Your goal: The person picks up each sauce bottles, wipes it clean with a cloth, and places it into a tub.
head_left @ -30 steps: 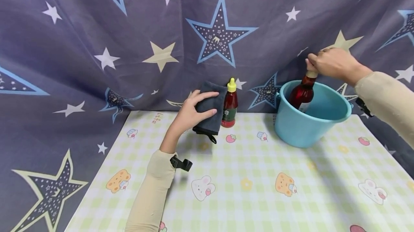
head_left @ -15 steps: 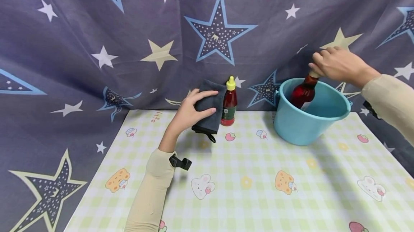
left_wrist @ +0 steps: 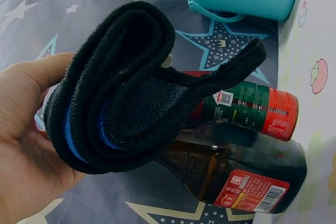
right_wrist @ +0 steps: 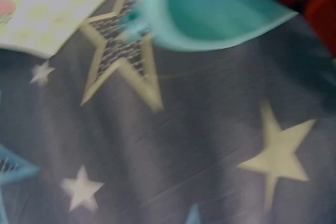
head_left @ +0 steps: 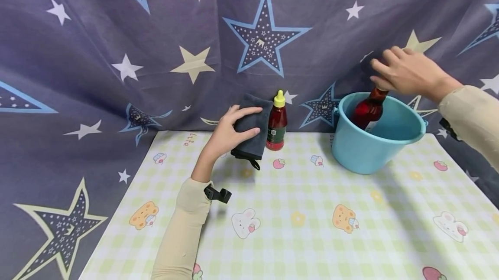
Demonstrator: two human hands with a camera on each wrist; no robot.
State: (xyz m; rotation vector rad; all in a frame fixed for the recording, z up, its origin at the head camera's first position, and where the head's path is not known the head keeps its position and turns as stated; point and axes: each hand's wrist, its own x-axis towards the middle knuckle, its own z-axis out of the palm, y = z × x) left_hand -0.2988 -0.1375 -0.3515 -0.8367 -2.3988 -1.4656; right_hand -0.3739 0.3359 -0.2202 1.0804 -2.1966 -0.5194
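Observation:
My left hand (head_left: 226, 135) grips a folded dark grey towel (head_left: 253, 132), thumb and fingers spread round it. In the left wrist view the towel (left_wrist: 121, 87) shows its rolled layers and a hanging loop. Behind it are a red sauce bottle with a yellow nozzle (head_left: 277, 124) and a dark soy sauce bottle (left_wrist: 241, 171), hidden in the head view. On the right, my right hand (head_left: 413, 72) holds the top of a dark red glass bottle (head_left: 366, 112), which leans inside a light blue bucket (head_left: 358, 154). Its fingertips are partly hidden; the right wrist view is blurred.
The bucket stands at the table's back right, near the star-patterned curtain (head_left: 163, 20) behind the table. A checked cloth with cartoon prints (head_left: 273, 193) covers the tabletop. A black wrist mount (head_left: 217, 194) sits on the left sleeve.
My right hand has shifted slightly right and up, and the bottle in the bucket tilts a little further right. The left hand and towel stay nearly still.

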